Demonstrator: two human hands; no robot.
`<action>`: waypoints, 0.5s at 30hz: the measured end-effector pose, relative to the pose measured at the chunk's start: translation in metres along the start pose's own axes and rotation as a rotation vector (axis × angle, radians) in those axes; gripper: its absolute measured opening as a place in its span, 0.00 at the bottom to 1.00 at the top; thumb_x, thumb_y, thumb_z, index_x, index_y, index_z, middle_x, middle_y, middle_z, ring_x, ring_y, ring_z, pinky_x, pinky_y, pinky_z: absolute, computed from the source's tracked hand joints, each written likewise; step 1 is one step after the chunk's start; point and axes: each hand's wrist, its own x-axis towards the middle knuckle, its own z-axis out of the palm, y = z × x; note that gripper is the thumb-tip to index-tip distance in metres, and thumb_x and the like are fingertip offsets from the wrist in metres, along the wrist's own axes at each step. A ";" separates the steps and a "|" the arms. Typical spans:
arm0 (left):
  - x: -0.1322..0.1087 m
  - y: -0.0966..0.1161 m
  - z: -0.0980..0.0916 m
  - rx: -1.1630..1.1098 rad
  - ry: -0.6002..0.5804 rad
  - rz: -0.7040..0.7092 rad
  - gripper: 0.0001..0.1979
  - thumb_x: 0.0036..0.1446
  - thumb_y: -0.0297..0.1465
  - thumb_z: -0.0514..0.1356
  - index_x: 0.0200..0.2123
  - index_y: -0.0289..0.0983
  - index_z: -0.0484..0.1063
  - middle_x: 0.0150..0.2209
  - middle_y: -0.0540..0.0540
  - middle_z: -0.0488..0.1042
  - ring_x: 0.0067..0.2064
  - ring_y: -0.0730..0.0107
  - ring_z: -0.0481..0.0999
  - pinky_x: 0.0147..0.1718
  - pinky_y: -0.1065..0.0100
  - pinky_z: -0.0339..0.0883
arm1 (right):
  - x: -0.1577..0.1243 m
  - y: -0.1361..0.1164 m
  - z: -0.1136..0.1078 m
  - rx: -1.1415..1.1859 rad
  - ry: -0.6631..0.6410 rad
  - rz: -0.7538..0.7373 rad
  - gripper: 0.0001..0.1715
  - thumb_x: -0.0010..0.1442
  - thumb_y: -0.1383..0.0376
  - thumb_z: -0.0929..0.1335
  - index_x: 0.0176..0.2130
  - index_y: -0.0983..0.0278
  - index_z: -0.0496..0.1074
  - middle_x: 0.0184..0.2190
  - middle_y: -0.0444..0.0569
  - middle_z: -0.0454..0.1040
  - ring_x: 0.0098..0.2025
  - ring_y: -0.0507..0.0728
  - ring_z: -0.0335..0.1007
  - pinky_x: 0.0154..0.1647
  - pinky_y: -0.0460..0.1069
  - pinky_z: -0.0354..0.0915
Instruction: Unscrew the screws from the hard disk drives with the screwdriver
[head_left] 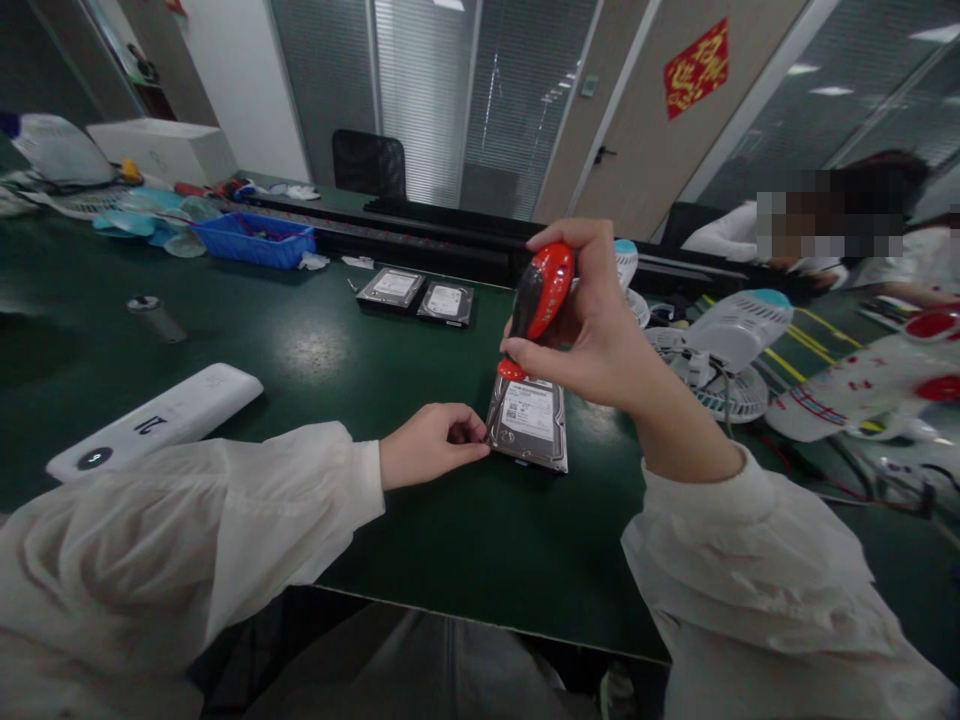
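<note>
A hard drive [534, 425] with a white label lies flat on the green table in front of me. My left hand [431, 445] is closed at its near left edge, thumb and curled fingertips pinching the side. Above the far end of the drive, my right hand [600, 325] grips a red and black screwdriver [550, 290] by its thick handle. The tool stands tilted, its red collar pointing down at the drive. Its tip is hidden, so I cannot tell whether it touches a screw.
Two more hard drives [445, 300] lie farther back, near a blue basket [259, 240]. At left are a white power bank [161, 418] and a grey cylinder [156, 318]. White fans [739, 330] and wires crowd the right side. Another person [724, 235] sits across at far right.
</note>
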 end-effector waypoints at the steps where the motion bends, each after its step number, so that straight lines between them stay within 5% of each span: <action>1: 0.000 0.000 0.000 0.000 0.005 0.000 0.09 0.57 0.36 0.66 0.34 0.36 0.73 0.33 0.49 0.75 0.33 0.68 0.71 0.36 0.64 0.66 | 0.000 0.000 0.000 -0.016 0.002 -0.005 0.37 0.56 0.63 0.73 0.59 0.55 0.54 0.62 0.55 0.58 0.47 0.58 0.73 0.41 0.54 0.77; 7: -0.001 0.001 0.003 -0.007 0.021 -0.027 0.09 0.57 0.36 0.66 0.33 0.36 0.73 0.32 0.49 0.75 0.34 0.68 0.72 0.36 0.63 0.66 | 0.001 -0.004 -0.008 -0.137 -0.028 -0.063 0.36 0.57 0.58 0.73 0.58 0.55 0.55 0.59 0.53 0.61 0.48 0.58 0.71 0.38 0.53 0.74; 12: 0.000 -0.003 0.002 -0.028 0.010 -0.046 0.10 0.57 0.38 0.66 0.34 0.36 0.73 0.33 0.49 0.75 0.35 0.68 0.72 0.37 0.63 0.66 | 0.002 -0.016 -0.009 -0.225 0.054 -0.042 0.27 0.61 0.47 0.71 0.51 0.56 0.59 0.45 0.48 0.69 0.37 0.53 0.67 0.33 0.50 0.66; 15: 0.000 -0.005 0.001 -0.056 -0.010 -0.052 0.11 0.57 0.39 0.66 0.35 0.37 0.74 0.33 0.50 0.75 0.35 0.68 0.72 0.37 0.63 0.66 | 0.000 -0.025 -0.008 -0.262 0.072 -0.037 0.21 0.64 0.49 0.68 0.49 0.57 0.61 0.41 0.47 0.70 0.35 0.53 0.65 0.34 0.51 0.65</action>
